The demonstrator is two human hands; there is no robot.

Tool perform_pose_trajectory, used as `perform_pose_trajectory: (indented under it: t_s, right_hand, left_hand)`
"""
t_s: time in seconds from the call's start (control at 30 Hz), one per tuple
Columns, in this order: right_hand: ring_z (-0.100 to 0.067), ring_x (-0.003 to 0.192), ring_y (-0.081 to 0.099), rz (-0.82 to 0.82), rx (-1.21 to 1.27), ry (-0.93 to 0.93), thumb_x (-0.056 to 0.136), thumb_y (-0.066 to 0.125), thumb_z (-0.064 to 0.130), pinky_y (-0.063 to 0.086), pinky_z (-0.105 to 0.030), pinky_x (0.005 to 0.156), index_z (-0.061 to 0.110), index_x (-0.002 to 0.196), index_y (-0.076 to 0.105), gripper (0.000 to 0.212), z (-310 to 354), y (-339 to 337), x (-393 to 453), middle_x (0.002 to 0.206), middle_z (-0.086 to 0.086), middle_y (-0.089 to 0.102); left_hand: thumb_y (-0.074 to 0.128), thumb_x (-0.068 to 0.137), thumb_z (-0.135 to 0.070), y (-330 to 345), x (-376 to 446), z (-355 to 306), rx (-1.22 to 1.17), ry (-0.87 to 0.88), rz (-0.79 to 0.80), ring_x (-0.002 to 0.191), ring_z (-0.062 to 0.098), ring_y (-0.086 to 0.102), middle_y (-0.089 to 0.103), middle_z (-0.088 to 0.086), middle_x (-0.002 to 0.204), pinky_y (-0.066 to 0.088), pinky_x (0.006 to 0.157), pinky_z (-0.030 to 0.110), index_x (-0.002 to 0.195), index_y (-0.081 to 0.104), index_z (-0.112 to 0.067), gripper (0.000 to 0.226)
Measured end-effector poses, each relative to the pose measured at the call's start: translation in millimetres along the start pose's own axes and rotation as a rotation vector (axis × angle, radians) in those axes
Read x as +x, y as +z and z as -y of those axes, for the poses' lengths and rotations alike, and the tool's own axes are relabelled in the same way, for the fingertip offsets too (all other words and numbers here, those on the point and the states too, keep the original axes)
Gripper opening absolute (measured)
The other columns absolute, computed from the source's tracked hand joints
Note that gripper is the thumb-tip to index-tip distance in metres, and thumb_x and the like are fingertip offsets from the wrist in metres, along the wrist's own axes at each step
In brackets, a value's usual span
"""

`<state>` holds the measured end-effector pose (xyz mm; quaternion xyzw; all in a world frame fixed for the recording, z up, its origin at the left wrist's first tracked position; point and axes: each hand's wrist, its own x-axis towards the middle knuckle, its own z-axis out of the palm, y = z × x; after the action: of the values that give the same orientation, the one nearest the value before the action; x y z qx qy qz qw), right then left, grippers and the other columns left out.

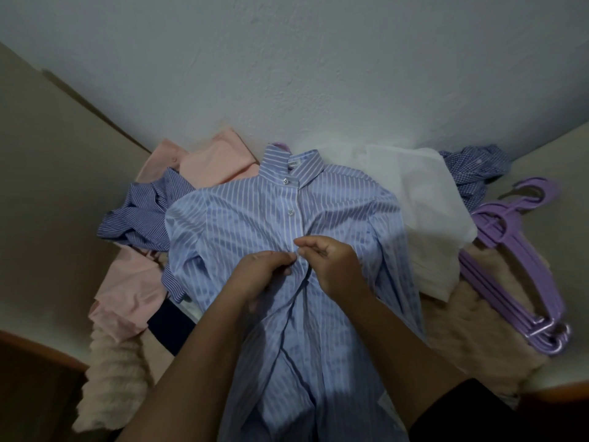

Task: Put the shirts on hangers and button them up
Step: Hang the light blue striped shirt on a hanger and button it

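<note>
A light blue striped shirt (pixel 242 224) lies face up in the middle, on a purple hanger whose hook (pixel 280 145) peeks out behind the collar. Its top two buttons are closed; lower down the front gapes open. My left hand (pixel 264 272) pinches the left edge of the placket at chest height. My right hand (pixel 331 263) pinches the opposite edge right beside it, fingertips nearly touching.
Around it lie a pink shirt (pixel 210 161), a dark blue striped shirt (pixel 140 215), a white shirt (pixel 424 199) and a blue checked shirt (pixel 475 167). A stack of purple hangers (pixel 516 266) rests at the right on a fluffy cream blanket (pixel 478 327). A wall stands behind.
</note>
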<state>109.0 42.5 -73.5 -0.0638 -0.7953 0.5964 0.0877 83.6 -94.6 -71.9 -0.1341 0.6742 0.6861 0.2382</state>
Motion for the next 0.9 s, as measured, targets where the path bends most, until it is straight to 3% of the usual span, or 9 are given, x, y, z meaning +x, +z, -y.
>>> perform_pose_trajectory:
  t_s: [0.17, 0.27, 0.4, 0.53, 0.6, 0.67, 0.73, 0.83, 0.9]
  right_hand:
    - [-0.014, 0.09, 0.063, 0.013, -0.058, -0.06, 0.089, 0.059, 0.001, 0.049, -0.018, 0.083, 0.002, 0.106, 0.069, 0.019, -1.6, -0.1, -2.2, 0.101, -0.013, 0.07]
    - [-0.015, 0.097, 0.064, 0.015, -0.067, -0.005, 0.09, 0.059, 0.003, 0.049, -0.022, 0.088, 0.006, 0.116, 0.065, 0.027, -3.3, -7.2, -7.3, 0.106, -0.009, 0.069]
    - [-0.012, 0.107, 0.058, 0.109, -0.304, 0.097, 0.087, 0.063, 0.012, 0.04, -0.015, 0.087, 0.011, 0.126, 0.058, 0.039, -13.6, -28.4, -20.9, 0.118, -0.004, 0.062]
    - [-0.022, 0.115, 0.05, 0.168, -0.593, 0.107, 0.082, 0.068, 0.019, 0.038, -0.033, 0.099, 0.016, 0.129, 0.054, 0.049, -32.0, -40.9, -51.7, 0.123, -0.007, 0.052]
    - [-0.029, 0.113, 0.05, 0.155, -0.706, 0.094, 0.082, 0.064, 0.011, 0.039, -0.036, 0.095, 0.013, 0.129, 0.052, 0.048, -38.3, -41.7, -67.6, 0.121, -0.012, 0.051]
    - [-0.033, 0.104, 0.053, 0.106, -0.715, 0.086, 0.082, 0.056, 0.0, 0.039, -0.034, 0.084, 0.008, 0.122, 0.054, 0.041, -41.3, -40.7, -78.9, 0.114, -0.017, 0.054]
    - [-0.026, 0.093, 0.051, 0.105, -0.643, 0.127, 0.081, 0.051, -0.005, 0.033, -0.026, 0.072, 0.007, 0.113, 0.052, 0.034, -38.5, -37.6, -85.4, 0.107, -0.014, 0.052]
    - [-0.011, 0.069, 0.043, 0.182, -0.465, 0.236, 0.082, 0.059, 0.001, 0.027, -0.019, 0.054, 0.014, 0.103, 0.043, 0.03, -32.4, -27.3, -90.4, 0.089, -0.002, 0.044]
    - [-0.006, 0.065, 0.042, 0.185, -0.351, 0.292, 0.083, 0.065, 0.007, 0.032, -0.014, 0.051, 0.018, 0.103, 0.041, 0.032, -29.9, -19.5, -92.7, 0.088, -0.001, 0.045]
  left_hand:
    - [0.066, 0.084, -0.018, 0.6, 2.9, 5.1, -0.13, -0.076, 0.096, 0.054, 0.011, 0.045, 0.056, 0.004, 0.061, 0.024, 0.047, 0.023, 0.087, 0.067, -0.007, 0.012]
    - [0.066, 0.086, -0.015, 1.4, -5.7, 13.6, -0.109, -0.01, 0.054, 0.053, 0.015, 0.04, 0.054, 0.006, 0.061, 0.027, 0.045, 0.022, 0.076, 0.064, -0.011, 0.011]
    - [0.076, 0.079, -0.016, -3.3, -37.8, 32.6, 0.249, 0.137, -0.031, 0.055, 0.018, 0.056, 0.06, 0.008, 0.067, 0.047, 0.051, 0.025, 0.083, 0.061, -0.008, 0.017]
    - [0.069, 0.081, -0.017, -12.8, -59.5, 53.4, 0.76, 0.321, -0.099, 0.064, 0.007, 0.062, 0.067, -0.003, 0.069, 0.049, 0.059, 0.028, 0.073, 0.062, -0.021, 0.011]
    - [0.06, 0.085, -0.012, -12.6, -66.3, 62.0, 0.864, 0.402, -0.161, 0.069, 0.007, 0.061, 0.064, -0.004, 0.073, 0.046, 0.061, 0.03, 0.072, 0.059, -0.024, 0.017]
    - [0.059, 0.089, -0.015, -5.5, -75.4, 67.5, 0.867, 0.442, -0.24, 0.082, 0.011, 0.058, 0.06, -0.003, 0.093, 0.044, 0.065, 0.028, 0.09, 0.059, -0.028, 0.012]
    - [0.057, 0.091, -0.018, 6.7, -83.5, 73.0, 0.861, 0.417, -0.255, 0.093, 0.014, 0.055, 0.052, -0.001, 0.11, 0.042, 0.069, 0.028, 0.112, 0.056, -0.024, 0.021]
    - [0.057, 0.09, -0.023, 22.1, -90.1, 79.9, 0.895, 0.336, -0.177, 0.092, 0.013, 0.054, 0.049, -0.003, 0.108, 0.044, 0.073, 0.03, 0.121, 0.049, -0.023, 0.032]
    - [0.058, 0.089, -0.027, 26.3, -88.5, 82.1, 0.912, 0.285, -0.158, 0.091, 0.015, 0.056, 0.051, -0.003, 0.106, 0.046, 0.076, 0.031, 0.123, 0.047, -0.024, 0.036]
